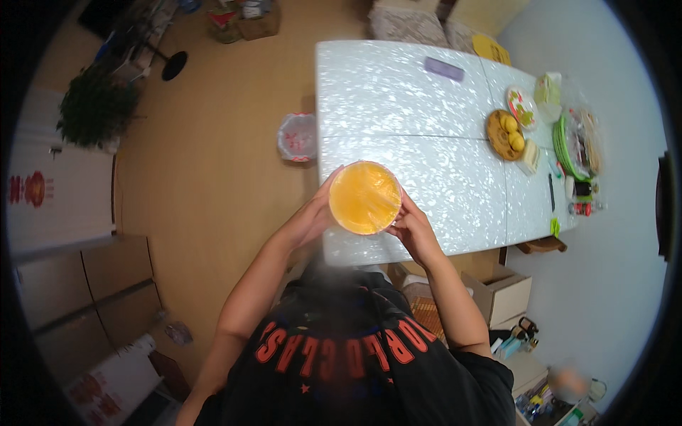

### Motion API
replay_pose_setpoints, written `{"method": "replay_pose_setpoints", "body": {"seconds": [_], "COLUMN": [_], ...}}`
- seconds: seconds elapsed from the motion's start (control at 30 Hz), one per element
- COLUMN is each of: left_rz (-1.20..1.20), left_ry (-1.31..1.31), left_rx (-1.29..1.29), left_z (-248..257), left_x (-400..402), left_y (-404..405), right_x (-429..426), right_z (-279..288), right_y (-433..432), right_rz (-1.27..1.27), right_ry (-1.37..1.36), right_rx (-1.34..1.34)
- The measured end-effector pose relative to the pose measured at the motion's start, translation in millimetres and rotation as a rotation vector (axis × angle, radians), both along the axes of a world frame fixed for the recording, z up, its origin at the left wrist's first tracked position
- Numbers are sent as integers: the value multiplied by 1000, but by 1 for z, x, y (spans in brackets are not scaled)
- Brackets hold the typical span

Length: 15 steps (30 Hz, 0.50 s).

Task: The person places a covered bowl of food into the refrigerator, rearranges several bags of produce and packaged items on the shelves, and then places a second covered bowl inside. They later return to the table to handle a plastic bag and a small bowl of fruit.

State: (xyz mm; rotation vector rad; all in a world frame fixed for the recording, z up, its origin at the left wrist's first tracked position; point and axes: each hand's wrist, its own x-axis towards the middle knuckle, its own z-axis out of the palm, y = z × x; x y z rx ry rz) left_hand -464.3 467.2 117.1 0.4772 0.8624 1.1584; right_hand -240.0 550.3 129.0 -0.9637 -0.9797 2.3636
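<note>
Both my hands hold a round bowl with yellow-orange contents, and clear plastic film appears stretched over its top. My left hand grips the bowl's left side, its fingers along the rim. On the right side, my right hand holds it with bent fingers, partly hidden under the rim. The bowl is above the near left corner of a white patterned table. What the bowl's wall looks like is hidden from above.
A purple case-like object lies at the table's far side. Along the wall are a brown plate of yellow fruit, a floral plate and a green basket. A lined waste bin stands beside the table's left edge.
</note>
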Motion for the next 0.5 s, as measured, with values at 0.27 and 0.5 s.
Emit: {"method": "replay_pose_setpoints", "body": {"seconds": [0.27, 0.5], "left_rz": [221, 486], "left_ry": [16, 135], "left_rx": [187, 103], "left_z": [50, 47], "left_x": [-73, -117], "left_y": [-199, -406], "right_x": [-88, -177], "right_z": [66, 88], "right_y": [-123, -263], "right_rz": [337, 651], "right_ry": [-46, -41], "right_rx": [318, 442]}}
